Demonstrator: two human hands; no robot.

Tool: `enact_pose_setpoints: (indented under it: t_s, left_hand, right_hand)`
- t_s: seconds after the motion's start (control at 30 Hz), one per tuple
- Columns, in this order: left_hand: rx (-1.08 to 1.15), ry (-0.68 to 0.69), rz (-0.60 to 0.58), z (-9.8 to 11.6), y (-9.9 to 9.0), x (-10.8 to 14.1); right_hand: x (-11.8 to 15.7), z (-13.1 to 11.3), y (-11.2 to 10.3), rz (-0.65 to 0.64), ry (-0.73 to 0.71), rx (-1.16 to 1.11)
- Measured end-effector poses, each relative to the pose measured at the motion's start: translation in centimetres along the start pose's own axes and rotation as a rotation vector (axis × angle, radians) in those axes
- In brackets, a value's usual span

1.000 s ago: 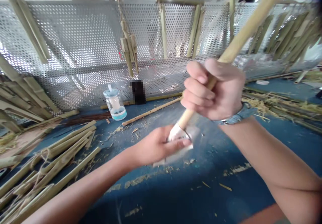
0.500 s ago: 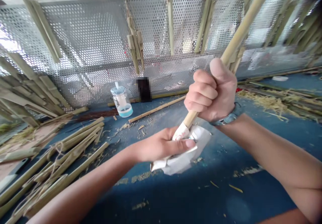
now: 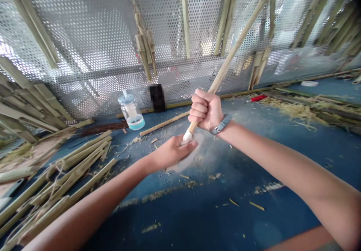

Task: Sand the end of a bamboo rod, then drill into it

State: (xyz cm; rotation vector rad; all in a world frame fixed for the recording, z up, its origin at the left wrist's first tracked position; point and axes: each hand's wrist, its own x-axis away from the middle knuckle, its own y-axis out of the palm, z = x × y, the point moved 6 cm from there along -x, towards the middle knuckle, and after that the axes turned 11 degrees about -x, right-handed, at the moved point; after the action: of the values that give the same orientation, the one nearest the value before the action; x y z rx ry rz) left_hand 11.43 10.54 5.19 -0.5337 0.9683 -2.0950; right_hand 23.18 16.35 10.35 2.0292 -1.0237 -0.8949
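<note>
A long pale bamboo stick [image 3: 239, 44] slants from lower left to upper right in front of me. My right hand [image 3: 205, 110] is closed in a fist around its lower part, thumb toward the top. Just below, a sheet of white paper [image 3: 186, 136] is folded about the stick's lower end. My left hand [image 3: 173, 153] presses that paper against the stick, thumb on the near side. The stick's lower tip is hidden in the paper and hand, and the paper's lower part is blurred.
Bamboo pieces [image 3: 81, 164] lie on the left of the blue table [image 3: 197, 213]. A lidded clear cup [image 3: 131, 112], a thin bamboo rod [image 3: 163, 124] and a red-handled tool [image 3: 258, 98] lie farther back. Behind stands a perforated metal screen [image 3: 96, 48] hung with bamboo.
Both hands and the stick have moved away from me and to the left. The stick's upper end has come lower and now shows in view. Both grips stay closed.
</note>
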Motion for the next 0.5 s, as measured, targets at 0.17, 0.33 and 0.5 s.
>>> enact_pose_setpoints:
  t_s: [0.17,0.33,0.5]
  left_hand:
    - [0.15,0.069,-0.186,1.2,0.5,0.4]
    - [0.164,0.065,-0.177,1.3,1.2,0.1]
    - [0.221,-0.085,-0.023,-2.6,0.6,-0.7]
  right_hand:
    - [1.0,-0.6,3.9,-0.398,0.109,0.053]
    - [1.3,-1.7,4.8,-0.41,0.24,0.205]
    - [1.4,-5.9,1.8,-0.065,0.306,0.607]
